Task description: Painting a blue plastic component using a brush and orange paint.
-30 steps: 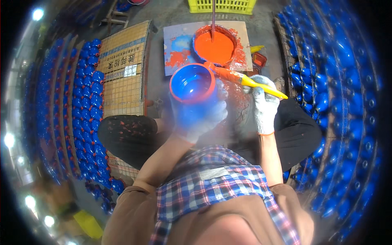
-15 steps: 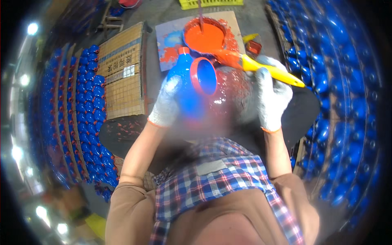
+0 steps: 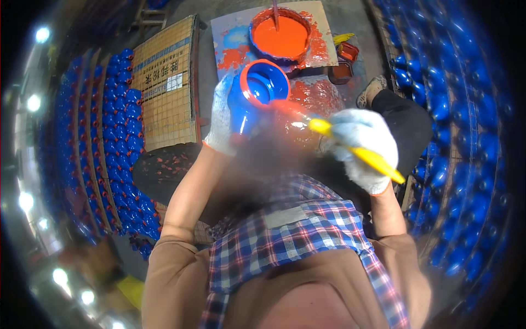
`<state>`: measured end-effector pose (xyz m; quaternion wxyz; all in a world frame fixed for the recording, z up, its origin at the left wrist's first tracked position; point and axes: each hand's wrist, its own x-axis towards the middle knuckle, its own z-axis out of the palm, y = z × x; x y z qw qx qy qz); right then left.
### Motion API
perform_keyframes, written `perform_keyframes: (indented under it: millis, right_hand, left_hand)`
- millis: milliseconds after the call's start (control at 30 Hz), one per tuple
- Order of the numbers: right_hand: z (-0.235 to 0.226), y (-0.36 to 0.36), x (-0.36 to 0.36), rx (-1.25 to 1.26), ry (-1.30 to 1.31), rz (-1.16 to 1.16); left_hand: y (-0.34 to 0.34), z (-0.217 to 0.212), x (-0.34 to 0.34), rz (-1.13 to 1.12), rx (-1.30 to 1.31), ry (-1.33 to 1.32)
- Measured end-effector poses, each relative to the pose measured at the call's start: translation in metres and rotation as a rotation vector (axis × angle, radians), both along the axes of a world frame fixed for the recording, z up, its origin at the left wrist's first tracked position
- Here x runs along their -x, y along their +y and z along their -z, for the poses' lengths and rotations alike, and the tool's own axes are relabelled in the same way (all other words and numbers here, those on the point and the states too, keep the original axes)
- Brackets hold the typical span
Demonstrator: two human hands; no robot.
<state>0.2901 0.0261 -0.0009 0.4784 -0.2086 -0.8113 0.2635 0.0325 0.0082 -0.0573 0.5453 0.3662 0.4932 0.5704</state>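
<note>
1. Above the lap: left hand point(image 3: 222, 118), gloved, wrapped tight round a blue pot point(image 3: 257, 96), now tilted further, orange rim toward the camera.
2. Right hand point(image 3: 361, 145) closed on the yellow brush point(image 3: 356, 151), whose tip has swung in to the rim.
3. Orange paint bucket point(image 3: 280, 38) beyond, unmoved.

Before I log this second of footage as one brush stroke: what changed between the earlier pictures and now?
The left hand turned the blue vessel so its opening faces up and right. The right hand swung the yellow-handled brush down until its bristles reach the vessel's orange rim. Both grips held; the orange paint bucket stayed put.
</note>
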Motion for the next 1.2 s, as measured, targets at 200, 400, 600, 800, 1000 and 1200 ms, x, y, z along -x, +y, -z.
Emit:
perform_keyframes:
  millis: [200,400,600,800,1000,1200]
  right_hand:
    - [0.022,0.016,0.018,0.352,0.416,0.177]
    - [0.034,-0.001,0.037,0.519,0.336,0.302]
    - [0.024,0.016,0.03,0.535,0.391,0.406]
    - [0.011,0.038,0.023,0.417,0.361,0.433]
    - [-0.007,0.068,0.033,0.039,-0.148,0.45]
    - [-0.042,0.066,0.078,-0.089,-0.175,0.323]
  left_hand:
    - [0.008,-0.003,0.009,0.097,0.152,-0.641]
    - [0.005,-0.018,0.047,-0.005,-0.195,0.423]
    - [0.015,-0.077,0.082,-0.239,-0.503,1.123]
    - [0.01,-0.11,0.112,-0.196,-0.863,1.342]
    - [-0.01,-0.107,0.132,-0.397,-0.594,1.328]
    - [-0.026,-0.069,0.191,-0.559,-0.082,0.429]
